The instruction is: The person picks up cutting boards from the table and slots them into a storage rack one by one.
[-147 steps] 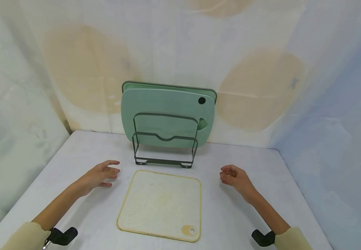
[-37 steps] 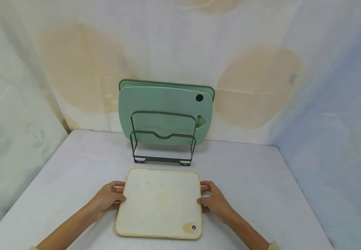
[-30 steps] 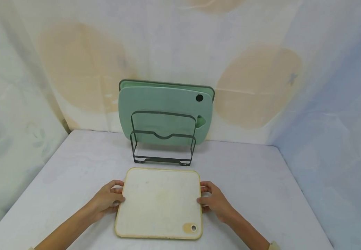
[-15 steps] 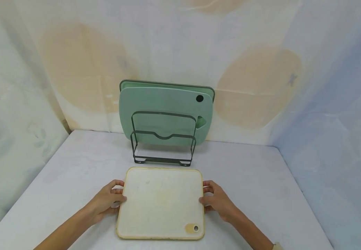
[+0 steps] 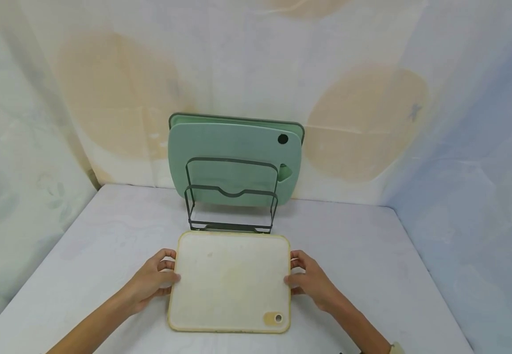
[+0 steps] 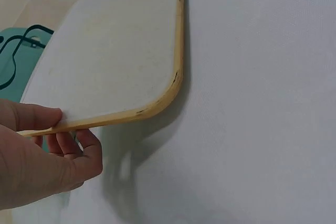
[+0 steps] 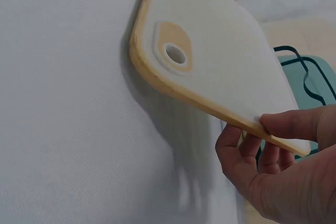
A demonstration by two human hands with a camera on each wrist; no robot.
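I have the cream cutting board (image 5: pixel 229 280) gripped at both side edges: my left hand (image 5: pixel 151 281) pinches its left edge with the thumb on top and the fingers curled underneath, and my right hand (image 5: pixel 312 282) does the same on the right edge. The wrist views show the board raised off the white table (image 5: pixel 105 246), its shadow lying on the cloth beneath it, with the corner that carries the hanging hole (image 5: pixel 278 318) nearest to me. Its far edge sits just in front of the foot of the dark wire rack (image 5: pixel 231 196), which already carries two green cutting boards (image 5: pixel 238 147) standing upright in its rear part.

I judge the step in hand to be the lift, with the board held roughly flat and low. The next move, as I read it, calls for tipping the board up onto its edge, raising it over the front wire loop, and lowering it into the free front slot. I would need to keep both grips even so it does not twist or knock the rack.
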